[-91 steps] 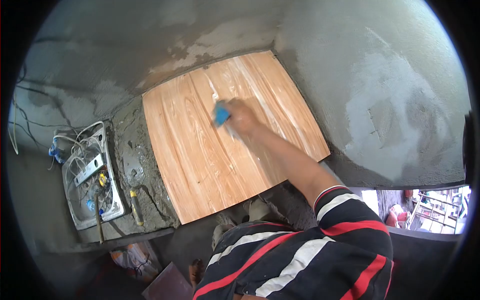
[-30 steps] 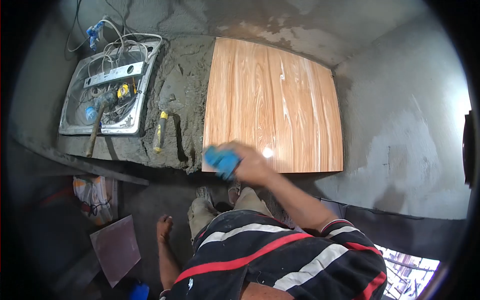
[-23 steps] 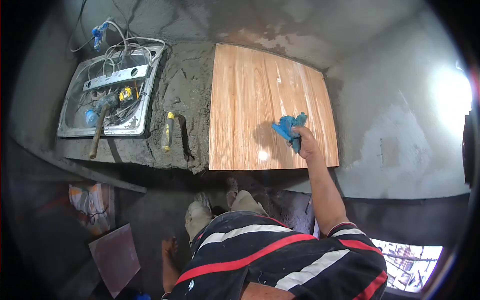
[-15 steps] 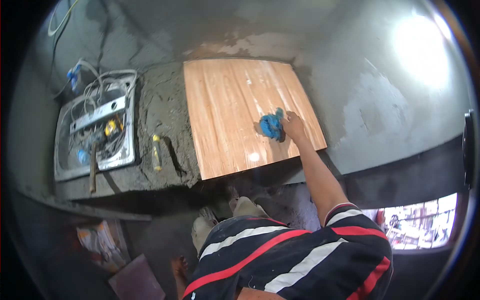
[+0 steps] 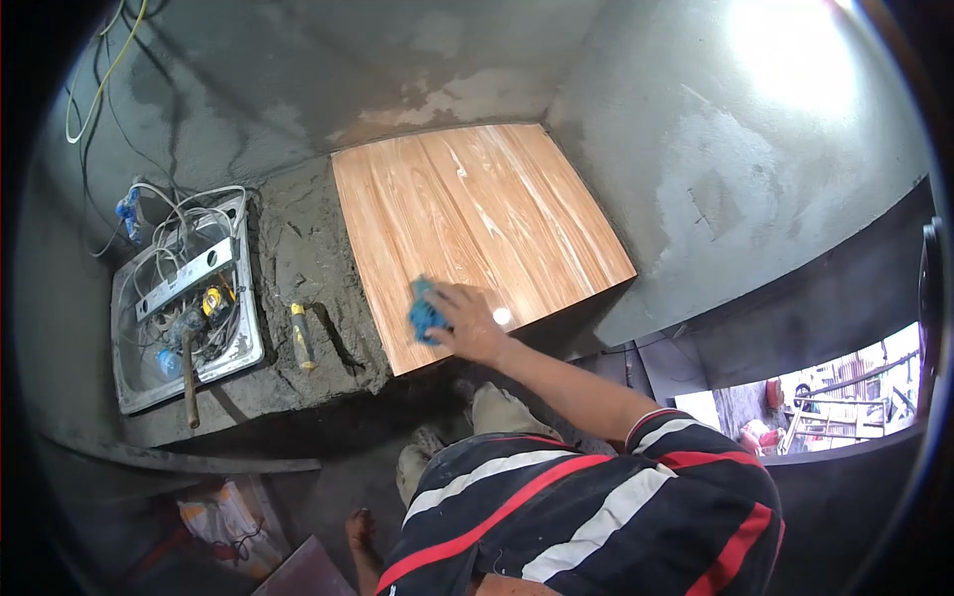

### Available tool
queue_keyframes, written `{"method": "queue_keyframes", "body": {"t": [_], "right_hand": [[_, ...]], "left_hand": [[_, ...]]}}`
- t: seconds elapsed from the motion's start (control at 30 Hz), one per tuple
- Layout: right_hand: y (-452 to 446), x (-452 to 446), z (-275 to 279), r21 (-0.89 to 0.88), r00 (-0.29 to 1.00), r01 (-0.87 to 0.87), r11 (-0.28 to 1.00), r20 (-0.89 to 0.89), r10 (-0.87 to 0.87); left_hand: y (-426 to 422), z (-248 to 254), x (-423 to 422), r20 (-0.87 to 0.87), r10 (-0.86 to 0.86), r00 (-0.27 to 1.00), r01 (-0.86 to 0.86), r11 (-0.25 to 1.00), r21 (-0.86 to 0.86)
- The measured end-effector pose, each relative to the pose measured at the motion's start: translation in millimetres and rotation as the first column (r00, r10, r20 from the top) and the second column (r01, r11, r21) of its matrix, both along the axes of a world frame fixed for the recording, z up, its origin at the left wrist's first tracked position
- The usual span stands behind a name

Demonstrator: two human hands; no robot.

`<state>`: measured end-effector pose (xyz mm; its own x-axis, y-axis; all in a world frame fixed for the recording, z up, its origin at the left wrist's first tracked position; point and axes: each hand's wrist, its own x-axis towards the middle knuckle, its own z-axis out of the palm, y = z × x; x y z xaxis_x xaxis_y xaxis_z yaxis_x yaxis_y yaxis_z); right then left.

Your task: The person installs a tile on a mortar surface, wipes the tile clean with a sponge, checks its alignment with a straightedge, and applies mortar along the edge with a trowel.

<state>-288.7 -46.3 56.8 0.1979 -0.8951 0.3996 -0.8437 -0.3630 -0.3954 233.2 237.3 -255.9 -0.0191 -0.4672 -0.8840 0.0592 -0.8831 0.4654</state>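
Observation:
A blue cloth [image 5: 426,314] is under the fingers of my right hand [image 5: 471,322], near the front left corner of a wood-patterned tile [image 5: 467,219]. The glossy tile lies on the ledge, against the back wall. My left hand [image 5: 361,529] hangs low beside my leg, away from the ledge; its fingers look curled, but they are too small and dark to make out. A yellow and grey handled tool [image 5: 302,337] rests on the rough grey mortar [image 5: 295,233] left of the tile.
At the left, a white basin [image 5: 251,333] holds cables, a metal level [image 5: 189,282], a yellow tape measure [image 5: 216,301] and a wooden-handled hammer [image 5: 190,382]. A bag [image 5: 234,526] and a flat reddish panel [image 5: 306,574] are below the ledge. Plastered walls stand behind and at right.
My right hand and the blue cloth have moved from the tile's right part to its front left corner. The view has also shifted and turned. My left hand still hangs low.

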Motion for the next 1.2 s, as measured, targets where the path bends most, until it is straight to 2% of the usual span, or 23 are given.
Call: {"method": "queue_keyframes", "body": {"t": [0.07, 0.1, 0.17, 0.2, 0.23, 0.27, 0.3, 0.33, 0.37, 0.43, 0.47, 0.5, 0.63, 0.67, 0.73, 0.77, 0.8, 0.87, 0.93, 1.07, 1.13, 1.2], "right_hand": [[-6, 2, 3, -0.028, 1.0, -0.018, 0.999, -0.014, 0.018], [-17, -9, 1, -0.029, 1.0, -0.028, 0.999, -0.013, 0.027], [-59, -50, -6, 0.065, 0.992, 0.114, 0.991, -0.07, -0.109], [-83, -76, 2, 0.039, 0.988, 0.125, 0.991, -0.092, -0.121], [-99, -98, 11, 0.054, 0.97, 0.221, 0.974, -0.111, -0.214], [-124, -137, -16, -0.175, 0.958, 0.245, 0.954, -0.106, -0.266], [-144, -169, -15, 0.067, 0.921, 0.388, 0.919, -0.055, -0.385], [-159, -194, -8, 0.014, 0.914, 0.405, 0.914, -0.023, -0.405], [-179, -236, -33, -0.104, 0.897, 0.438, 0.893, -0.017, -0.442], [-205, -287, -46, 0.018, 0.775, 0.626, 0.78, 0.098, -0.624], [-212, -298, -34, -0.07, 0.723, 0.69, 0.721, 0.003, -0.691], [-234, -325, -49, -0.035, 0.714, 0.691, 0.722, -0.121, -0.69], [-282, -274, -28, 0.042, 0.72, 0.69, 0.723, -0.144, -0.679], [-298, -251, -35, 0.05, 0.734, 0.675, 0.736, -0.144, -0.663], [-331, -207, -44, -0.016, 0.841, 0.528, 0.849, -0.128, -0.525], [-344, -179, -45, -0.052, 0.899, 0.425, 0.904, -0.092, -0.428], [-354, -148, -41, -0.092, 0.945, 0.316, 0.944, -0.058, -0.322], [-363, -92, -27, -0.005, 0.977, 0.214, 0.977, -0.024, -0.214], [-376, -58, -22, 0.019, 0.992, 0.118, 0.993, -0.039, -0.117], [-379, -30, -11, 0.102, 0.995, -0.087, 0.991, -0.045, 0.092], [-370, -27, -12, 0.132, 0.988, -0.151, 0.98, -0.007, 0.154], [-348, -26, -11, 0.169, 0.981, -0.194, 0.966, 0.03, 0.192]], "left_hand": [[-1, 0, -4, -0.04, 0.011, 0.999, -0.01, 1.0, 0.022], [-4, 3, -8, 0.003, 0.011, 1.0, -0.011, 0.999, 0.034], [-3, 8, -17, 0.05, 0.031, 0.998, -0.033, 0.998, 0.044], [2, 12, -21, 0.063, 0.086, 0.994, -0.087, 0.996, 0.012], [8, 17, -25, 0.077, 0.143, 0.987, -0.142, 0.99, -0.019], [15, 27, -30, 0.087, 0.164, 0.983, -0.163, 0.986, -0.018], [20, 38, -36, 0.184, 0.053, 0.981, -0.045, 0.998, -0.049], [24, 49, -43, 0.288, -0.053, 0.956, 0.074, 0.995, -0.063], [31, 58, -51, 0.346, -0.097, 0.933, 0.125, 0.99, -0.059], [45, 73, -75, 0.337, -0.07, 0.939, 0.082, 0.996, -0.021], [52, 79, -88, 0.318, -0.038, 0.947, 0.039, 0.999, 0.004], [59, 88, -102, 0.299, -0.007, 0.954, -0.002, 1.0, 0.029], [67, 119, -154, 0.24, 0.073, 0.968, -0.098, 0.991, 0.093], [64, 124, -164, 0.236, 0.093, 0.967, -0.118, 0.988, 0.095], [55, 128, -180, 0.226, 0.145, 0.963, -0.166, 0.983, 0.077], [56, 124, -184, 0.22, 0.171, 0.96, -0.19, 0.979, 0.068], [60, 99, -179, 0.211, 0.157, 0.965, -0.158, 0.987, -0.012], [63, 89, -183, 0.21, 0.16, 0.965, -0.144, 0.986, -0.089], [44, 95, -193, 0.229, 0.496, 0.838, -0.507, 0.862, -0.012], [44, 99, -194, 0.232, 0.454, 0.86, -0.452, 0.89, -0.063], [48, 104, -199, 0.38, 0.468, 0.798, -0.511, 0.859, 0.014], [61, 95, -197, 0.348, 0.469, 0.812, -0.516, 0.855, 0.054]]}}
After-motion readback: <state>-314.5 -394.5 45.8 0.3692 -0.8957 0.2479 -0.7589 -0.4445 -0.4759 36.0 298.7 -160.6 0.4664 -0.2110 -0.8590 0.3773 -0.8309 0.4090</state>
